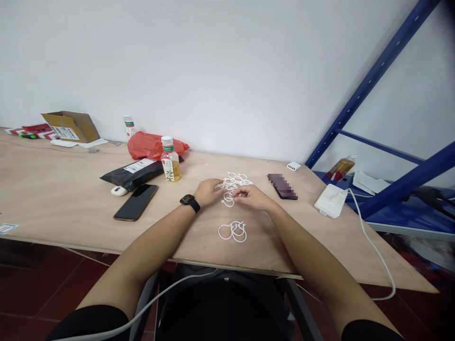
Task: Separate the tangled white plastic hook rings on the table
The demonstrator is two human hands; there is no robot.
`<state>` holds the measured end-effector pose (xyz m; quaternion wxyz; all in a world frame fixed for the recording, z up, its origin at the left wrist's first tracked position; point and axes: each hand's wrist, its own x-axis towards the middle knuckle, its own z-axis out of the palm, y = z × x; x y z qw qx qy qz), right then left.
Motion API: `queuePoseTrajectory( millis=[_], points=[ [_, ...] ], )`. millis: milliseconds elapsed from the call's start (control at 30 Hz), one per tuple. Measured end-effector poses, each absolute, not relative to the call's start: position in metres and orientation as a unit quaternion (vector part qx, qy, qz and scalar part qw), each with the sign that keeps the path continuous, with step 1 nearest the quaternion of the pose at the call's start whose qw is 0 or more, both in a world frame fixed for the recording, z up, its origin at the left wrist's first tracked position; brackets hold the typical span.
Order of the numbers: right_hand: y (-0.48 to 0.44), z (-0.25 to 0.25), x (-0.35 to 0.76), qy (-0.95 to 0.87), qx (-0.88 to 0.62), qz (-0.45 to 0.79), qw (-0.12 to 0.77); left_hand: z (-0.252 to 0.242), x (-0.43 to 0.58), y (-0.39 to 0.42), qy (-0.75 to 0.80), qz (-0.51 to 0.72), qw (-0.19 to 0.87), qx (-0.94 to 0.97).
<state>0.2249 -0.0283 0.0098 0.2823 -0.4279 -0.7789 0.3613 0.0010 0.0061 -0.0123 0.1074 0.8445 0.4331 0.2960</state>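
Observation:
A tangled pile of white plastic rings (pixel 232 184) lies near the middle of the plywood table (pixel 71 199). My left hand (pixel 207 192), with a black smartwatch (pixel 190 203) on its wrist, curls against the pile's left edge. Its fingertips are among the rings, but any grip is hidden. My right hand (pixel 250 196) comes in from the right, its finger and thumb pinched on a white plastic ring (pixel 228 200). Closer to me lies a smaller group of linked white rings (pixel 232 232), which neither hand touches.
Left of the hands are a black smartphone (pixel 135 202), a bottle of tea (pixel 170 159), a black mailer (pixel 131 174) and a red plastic bag (pixel 152 146). A pixelated phone (pixel 282 186) and a white power bank (pixel 330 201) with a cable lie right. A blue metal shelf frame (pixel 373 99) stands beyond the table's right edge.

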Motion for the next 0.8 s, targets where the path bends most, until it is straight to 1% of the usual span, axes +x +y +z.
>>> queuePoseTrajectory(
  millis=[67,133,200,267,333,400,600,700,800],
  points=[
    [-0.036,0.017,0.231,-0.799,-0.385,0.426,0.179,-0.013,0.003,0.004,0.419,0.291,0.11,0.853],
    [-0.043,0.021,0.233,-0.805,-0.352,0.468,0.095,-0.014,0.004,0.003,0.407,0.29,0.11,0.859],
    [-0.048,0.022,0.232,-0.809,-0.339,0.479,0.036,-0.015,0.004,0.004,0.395,0.291,0.111,0.864],
    [-0.051,0.02,0.228,-0.811,-0.342,0.475,0.013,-0.016,0.004,0.004,0.388,0.295,0.112,0.866],
    [-0.051,0.014,0.223,-0.812,-0.354,0.464,0.027,-0.016,0.004,0.005,0.382,0.304,0.113,0.865],
    [-0.049,0.007,0.219,-0.814,-0.377,0.436,0.068,-0.015,0.005,0.004,0.372,0.318,0.117,0.864],
    [-0.039,-0.001,0.215,-0.823,-0.457,0.264,0.211,-0.002,0.009,-0.008,0.314,0.337,0.158,0.873],
    [-0.037,0.0,0.216,-0.795,-0.483,0.239,0.279,0.002,0.011,-0.013,0.285,0.313,0.187,0.887],
    [-0.036,0.0,0.216,-0.769,-0.5,0.229,0.325,0.001,0.012,-0.015,0.289,0.3,0.188,0.889]
  ],
)
